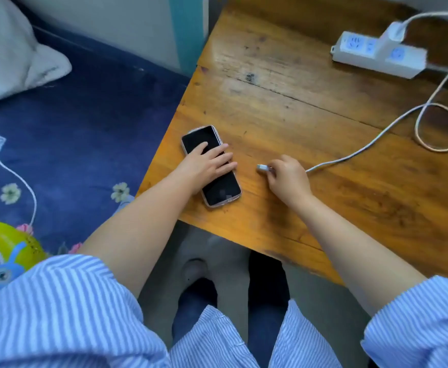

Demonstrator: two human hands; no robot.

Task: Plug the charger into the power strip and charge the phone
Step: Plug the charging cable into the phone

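Phone (212, 166) lies screen-up, dark, near the left edge of the wooden table (284, 102), with the left hand (207, 162) spread flat across its middle, fingers open and pressing rather than gripping. Just beside it, the right hand (287, 175) pinches the cable's white connector (263, 168), its tip pointing toward the phone but apart from it. Behind, the cable (376, 140) loops once and climbs to the white charger (394, 35) seated in the power strip (376, 55) (far right corner). Left of the table: a blue floral bedsheet (84, 128), a pillow (10, 54) and a green fan (5, 251).
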